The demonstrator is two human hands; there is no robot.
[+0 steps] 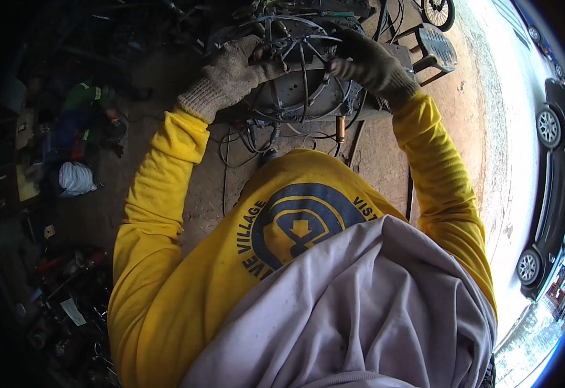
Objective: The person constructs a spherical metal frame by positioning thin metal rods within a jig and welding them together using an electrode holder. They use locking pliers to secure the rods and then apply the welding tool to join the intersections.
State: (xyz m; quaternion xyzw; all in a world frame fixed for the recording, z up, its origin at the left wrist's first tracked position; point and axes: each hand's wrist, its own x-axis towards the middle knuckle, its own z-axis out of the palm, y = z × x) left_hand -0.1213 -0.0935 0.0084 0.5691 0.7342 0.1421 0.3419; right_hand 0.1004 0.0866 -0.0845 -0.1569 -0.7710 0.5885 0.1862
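A round cage-like metal frame point(304, 81) of curved bars and rings rests on the dark worktable point(373, 110) in front of me. My left hand point(227, 74), in a knit work glove, is at the frame's left side, its fingers closed around the bars. My right hand point(376, 68), gloved the same way, is at the right side with its fingers curled on a bar near the spot where several bars meet. The gloves and bars partly hide the fingertips.
Cables and a tool with a wooden handle point(340, 129) hang at the table's near edge. A plastic chair point(434, 48) stands at the right, with a parked car point(554, 187) beyond. Another person point(88, 116) is low at the left near a white sack point(76, 178). Clutter fills the lower left.
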